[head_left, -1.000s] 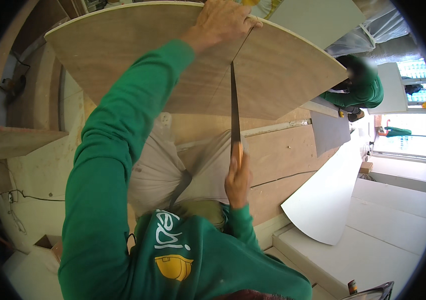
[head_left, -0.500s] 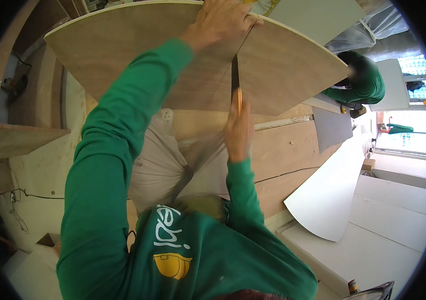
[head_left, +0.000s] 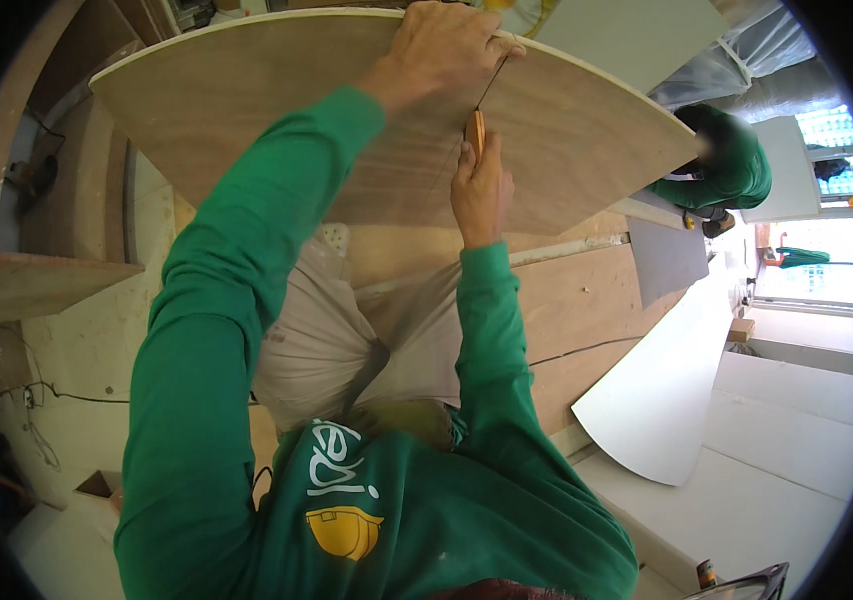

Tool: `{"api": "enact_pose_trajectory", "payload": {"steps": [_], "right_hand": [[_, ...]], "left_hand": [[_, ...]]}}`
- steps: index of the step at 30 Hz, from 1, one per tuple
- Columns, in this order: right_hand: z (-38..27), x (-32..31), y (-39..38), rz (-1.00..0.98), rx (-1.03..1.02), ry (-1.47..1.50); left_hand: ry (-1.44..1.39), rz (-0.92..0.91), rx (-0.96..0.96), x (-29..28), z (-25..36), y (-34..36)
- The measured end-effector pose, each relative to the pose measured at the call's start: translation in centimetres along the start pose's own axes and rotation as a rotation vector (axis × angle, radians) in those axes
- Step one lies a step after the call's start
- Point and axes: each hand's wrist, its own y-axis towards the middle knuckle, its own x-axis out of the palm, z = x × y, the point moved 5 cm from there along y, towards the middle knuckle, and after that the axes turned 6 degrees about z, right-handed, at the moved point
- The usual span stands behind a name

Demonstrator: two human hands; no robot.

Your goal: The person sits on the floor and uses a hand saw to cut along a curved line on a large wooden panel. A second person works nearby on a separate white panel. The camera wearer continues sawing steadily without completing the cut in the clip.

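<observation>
A large brown plywood panel [head_left: 276, 110] with a curved, pale far edge stands tilted in front of me. My left hand [head_left: 443, 45] is closed over its far edge, fingers bent around the rim. A thin dark cut runs down the panel from beside those fingers. Lower along that line, my right hand [head_left: 483, 185] grips a handsaw [head_left: 478, 130] by its orange-brown handle. The handle lies close against the panel's face; the blade is almost wholly hidden in the cut.
At the right, a co-worker in green [head_left: 736, 155] bends beside a pale board. A white curved sheet [head_left: 651, 390] and a grey piece [head_left: 666, 260] lie to my right. Wooden cabinet frames [head_left: 46, 275] stand at the left. A black cable [head_left: 86, 397] crosses the floor.
My right hand has pushed the handsaw away from me, up along the panel, so the dark blade that showed before is now hidden. My left hand stays on the edge.
</observation>
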Motion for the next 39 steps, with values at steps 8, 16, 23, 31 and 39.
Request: {"api": "enact_pose_trajectory", "payload": {"steps": [8,16,23,31,39], "right_hand": [[2.2,-12.4,-21.5,-0.181,0.245,0.051],[2.4,-0.6,-3.2,0.0,0.033,0.031],[2.9,-5.0,-12.7,0.026,-0.08,0.026],[2.8,-8.3,-17.2,-0.163,0.176,0.016],[1.3,-1.8,-5.9,0.05,-0.042,0.031]], "left_hand": [[0.035,0.013,-0.018,0.4,-1.0,-0.1],[-0.084,0.046,0.029,0.0,1.1,0.1],[-0.014,0.021,-0.014,-0.1,-0.7,0.4],[-0.019,-0.015,-0.065,-0.1,-0.1,0.2],[-0.064,0.006,-0.011,-0.8,0.2,0.3]]}}
